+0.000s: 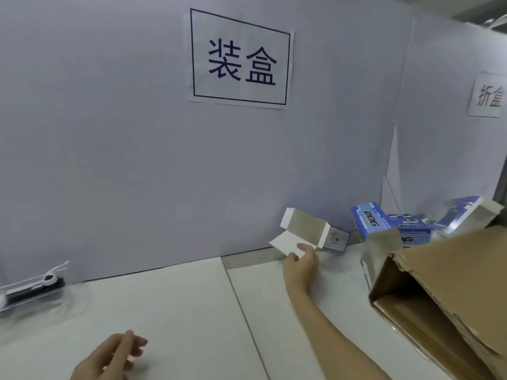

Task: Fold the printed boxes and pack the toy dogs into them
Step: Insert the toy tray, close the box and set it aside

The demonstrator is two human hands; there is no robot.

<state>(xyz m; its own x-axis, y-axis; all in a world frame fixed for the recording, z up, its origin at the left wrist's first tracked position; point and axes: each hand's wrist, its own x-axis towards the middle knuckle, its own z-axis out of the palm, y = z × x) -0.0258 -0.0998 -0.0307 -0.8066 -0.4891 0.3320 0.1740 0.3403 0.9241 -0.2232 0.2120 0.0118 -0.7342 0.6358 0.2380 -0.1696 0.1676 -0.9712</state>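
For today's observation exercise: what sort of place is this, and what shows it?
Probably a packing workstation: a wall sign reading 装盒, printed boxes piled by a cardboard carton, and the right hand gripping an open box.

White paper sign (240,59) taped on the grey partition wall (109,133) carried two large dark-blue characters, 装盒, inside a thin rectangular border. Second, smaller paper sign (487,96) on the side panel at right showed 折盒, its last character cut off by the frame edge. Blue printed boxes (395,226) heaped at right bore the word DOG in bold slanted capitals on at least two faces. Print on the small box end (336,241) was too blurred to read.
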